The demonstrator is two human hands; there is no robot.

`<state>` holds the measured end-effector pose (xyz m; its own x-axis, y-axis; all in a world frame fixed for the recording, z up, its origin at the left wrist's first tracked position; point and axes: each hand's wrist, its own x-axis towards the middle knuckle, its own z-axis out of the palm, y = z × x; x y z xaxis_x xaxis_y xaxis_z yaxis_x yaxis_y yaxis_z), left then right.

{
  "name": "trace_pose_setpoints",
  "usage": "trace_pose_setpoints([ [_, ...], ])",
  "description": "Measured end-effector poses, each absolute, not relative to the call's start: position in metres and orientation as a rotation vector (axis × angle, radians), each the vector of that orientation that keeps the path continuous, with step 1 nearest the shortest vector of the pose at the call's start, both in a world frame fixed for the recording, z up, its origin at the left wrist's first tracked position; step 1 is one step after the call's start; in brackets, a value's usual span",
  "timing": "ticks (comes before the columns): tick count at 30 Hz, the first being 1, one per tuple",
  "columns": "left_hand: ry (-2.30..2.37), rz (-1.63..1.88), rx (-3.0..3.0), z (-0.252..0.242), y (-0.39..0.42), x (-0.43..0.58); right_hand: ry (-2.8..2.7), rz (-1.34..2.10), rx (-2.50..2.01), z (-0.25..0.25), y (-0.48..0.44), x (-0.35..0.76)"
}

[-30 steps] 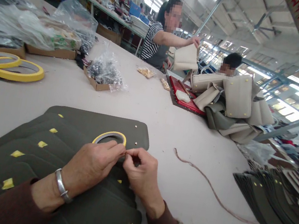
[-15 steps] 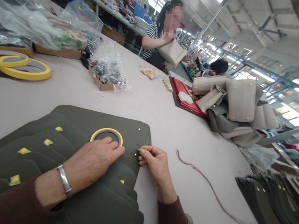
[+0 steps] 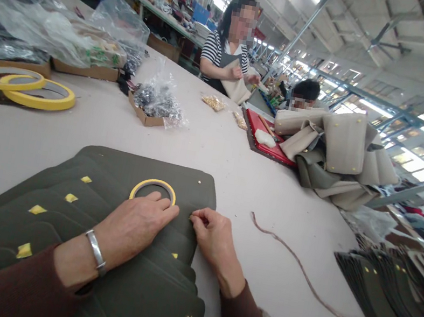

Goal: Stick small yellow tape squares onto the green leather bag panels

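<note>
Indoors, factory hall (image 3: 343,18), pale worktable (image 3: 217,148), olive panels (image 3: 112,168), left fingers (image 3: 164,210) spread flat, right fingers (image 3: 202,216) pinched together

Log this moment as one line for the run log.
left hand: flat, fingertips at yellow tape roll | right hand: fingertips on top olive panel

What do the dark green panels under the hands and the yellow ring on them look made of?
The dark green panels look like leather or an imitation: matte, smooth, flat, with cleanly cut rounded corners. The yellow ring looks like a slim tape roll: a thin, slightly shiny yellow band around an open middle.
</note>
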<state>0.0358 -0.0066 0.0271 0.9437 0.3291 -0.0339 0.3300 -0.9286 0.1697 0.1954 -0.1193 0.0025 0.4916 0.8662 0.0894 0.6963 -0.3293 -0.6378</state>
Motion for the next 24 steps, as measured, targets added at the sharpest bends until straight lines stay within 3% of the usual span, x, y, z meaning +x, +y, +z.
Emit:
trace_pose_setpoints([
  [8, 0.504, 0.068, 2.930, 0.021, -0.005, 0.033, -1.041, 0.531, -2.034, -0.001, -0.135, 0.205],
  [18, 0.458, 0.286, 2.895, 0.018, 0.001, 0.031, -1.288, 0.180, -2.182, -0.002, -0.124, 0.190],
  [24, 0.323, 0.485, 2.746, 0.012, 0.002, 0.031, -1.340, 0.517, -2.071, 0.005, -0.132, 0.199],
])
